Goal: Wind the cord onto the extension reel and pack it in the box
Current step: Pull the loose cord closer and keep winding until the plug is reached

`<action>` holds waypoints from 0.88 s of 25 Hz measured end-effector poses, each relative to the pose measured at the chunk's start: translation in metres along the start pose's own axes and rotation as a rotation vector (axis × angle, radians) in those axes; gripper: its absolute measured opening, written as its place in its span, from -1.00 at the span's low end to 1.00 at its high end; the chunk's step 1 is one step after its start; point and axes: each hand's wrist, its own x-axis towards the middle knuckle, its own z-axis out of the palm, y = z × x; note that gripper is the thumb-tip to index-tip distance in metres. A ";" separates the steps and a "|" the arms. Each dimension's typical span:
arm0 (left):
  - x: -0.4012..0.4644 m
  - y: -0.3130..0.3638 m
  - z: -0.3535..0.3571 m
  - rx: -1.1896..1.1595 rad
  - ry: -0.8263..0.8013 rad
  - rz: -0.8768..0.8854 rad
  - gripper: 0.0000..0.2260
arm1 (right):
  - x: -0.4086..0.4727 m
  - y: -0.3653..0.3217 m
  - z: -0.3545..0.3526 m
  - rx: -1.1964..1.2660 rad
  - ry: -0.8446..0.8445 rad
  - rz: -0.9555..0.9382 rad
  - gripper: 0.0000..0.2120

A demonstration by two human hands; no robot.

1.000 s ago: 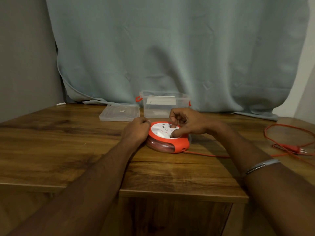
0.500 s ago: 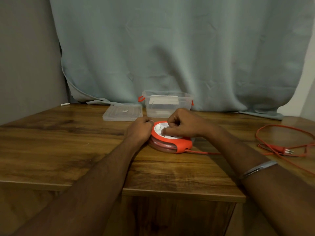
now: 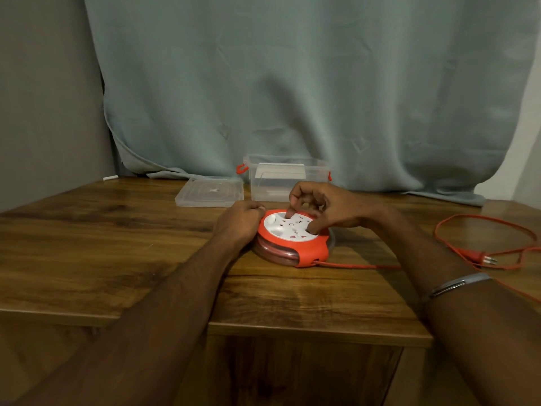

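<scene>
An orange and white extension reel point(image 3: 292, 244) lies flat on the wooden table point(image 3: 117, 244), with wound cord showing through its clear side. My left hand point(image 3: 238, 222) grips the reel's left edge. My right hand point(image 3: 322, 208) rests on the white socket face, a forefinger and thumb pressed into it. The loose orange cord point(image 3: 483, 230) runs from the reel's front right to a loop at the table's right side, ending in a plug point(image 3: 484, 258). The clear box point(image 3: 287, 178) with orange latches stands open behind the reel.
The box's clear lid point(image 3: 209, 194) lies flat to the left of the box. A grey-green curtain point(image 3: 292, 83) hangs behind the table. The table's front edge steps back on the left. A small white object point(image 3: 110, 177) lies at the far left corner.
My right hand has turned on the reel's white face, fingers shifting from the left side to the back and right. The loose cord loop has drawn closer to the reel. The view has shifted slightly.
</scene>
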 end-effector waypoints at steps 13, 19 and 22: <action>-0.001 0.000 0.001 0.001 0.012 0.002 -0.65 | 0.001 -0.007 0.010 -0.172 0.060 0.009 -0.70; -0.002 0.001 0.001 0.004 0.006 0.007 -0.67 | 0.005 -0.010 0.015 -0.210 0.113 0.019 -0.56; -0.001 0.001 0.002 0.010 -0.007 0.012 -0.67 | 0.005 -0.012 0.019 -0.195 0.125 -0.010 -0.51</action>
